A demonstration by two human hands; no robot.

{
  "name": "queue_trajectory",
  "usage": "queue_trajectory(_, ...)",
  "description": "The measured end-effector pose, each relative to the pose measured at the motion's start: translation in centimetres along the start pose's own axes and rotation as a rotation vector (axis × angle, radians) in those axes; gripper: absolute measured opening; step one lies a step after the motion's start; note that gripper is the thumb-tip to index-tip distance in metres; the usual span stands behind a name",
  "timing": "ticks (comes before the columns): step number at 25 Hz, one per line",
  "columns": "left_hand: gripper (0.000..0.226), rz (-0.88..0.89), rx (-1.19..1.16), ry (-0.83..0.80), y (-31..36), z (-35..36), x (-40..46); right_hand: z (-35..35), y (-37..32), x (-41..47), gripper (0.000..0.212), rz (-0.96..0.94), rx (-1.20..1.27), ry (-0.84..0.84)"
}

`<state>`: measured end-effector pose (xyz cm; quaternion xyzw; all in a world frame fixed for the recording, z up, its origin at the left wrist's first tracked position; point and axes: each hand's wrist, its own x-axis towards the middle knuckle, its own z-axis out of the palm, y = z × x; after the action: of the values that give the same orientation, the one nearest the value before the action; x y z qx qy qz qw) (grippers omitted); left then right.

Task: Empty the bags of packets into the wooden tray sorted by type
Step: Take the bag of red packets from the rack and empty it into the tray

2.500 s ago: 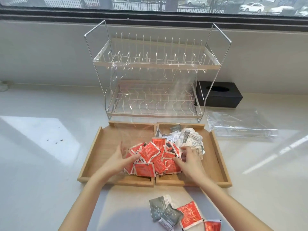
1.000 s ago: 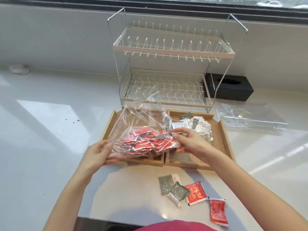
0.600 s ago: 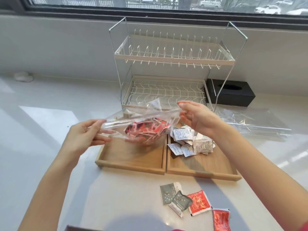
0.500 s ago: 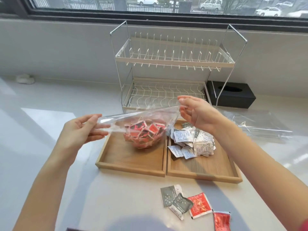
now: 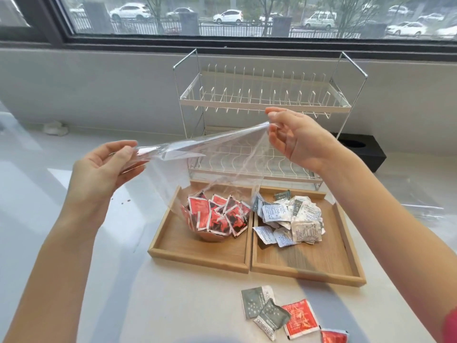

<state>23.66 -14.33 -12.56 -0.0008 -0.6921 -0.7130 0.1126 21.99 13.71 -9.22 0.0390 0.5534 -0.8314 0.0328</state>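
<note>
Bag (image 5: 217,167): clear, hanging above tray's L half, stretched btwn both hands.
L hand (image 5: 103,167): pinching bag's L edge.
R hand (image 5: 294,137): pinching bag's R corner, raised higher.
Red packets (image 5: 217,216): sitting in bag bottom, over L compartment.
White packets (image 5: 289,219): lying piled in R compartment.
Tray (image 5: 197,261): wooden, sitting on counter in front of rack (image 5: 262,105).
Loose packets (image 5: 284,315): lying on counter near tray's front.

Two-tier wire dish rack (image 5: 262,102) behind, black tissue box (image 5: 358,151) right of it, window (image 5: 247,16) above
</note>
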Motion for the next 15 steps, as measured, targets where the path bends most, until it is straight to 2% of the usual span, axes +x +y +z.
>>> queue_trajectory(6, 0.023, 0.117, -0.012, 0.023, 2.2, 1.0, 0.9, 0.0, -2.3, -0.3, 0.012, -0.062, -0.031, -0.023)
queue_trajectory(12, 0.017, 0.310, -0.027, 0.017, 4.3, 1.7, 1.3, 0.0, -4.9, -1.2, 0.013, -0.250, -0.067, -0.049)
queue_trajectory(15, 0.018, 0.324, -0.045, -0.009, 3.9, 2.5, 1.1, -0.8, -5.1, -1.7, 0.015, -0.314, -0.131, -0.040)
